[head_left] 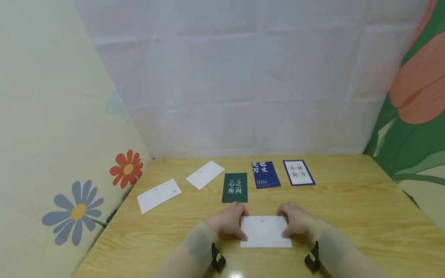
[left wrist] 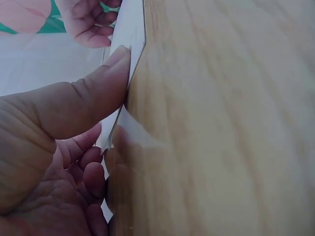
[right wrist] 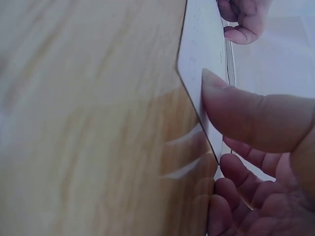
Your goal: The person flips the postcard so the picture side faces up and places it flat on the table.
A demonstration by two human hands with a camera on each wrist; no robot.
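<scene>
A white postcard with faint print on its upper face lies near the front of the table, between both hands. My left hand pinches its left end, thumb on the top face and the other fingers curled at the edge. At the right end my right hand does the same, its thumb pressing the face near the edge. In the left wrist view the postcard appears edge-on, slightly tilted over the wood. The right wrist view shows the right thumb lying flat on the postcard, with the fingertips by its corner.
Beyond the hands lie a green card with white characters, a blue card and a blue-bordered white card. Two blank-looking white cards, a nearer one and a farther one, rest at the left. A white cloth hangs behind the table.
</scene>
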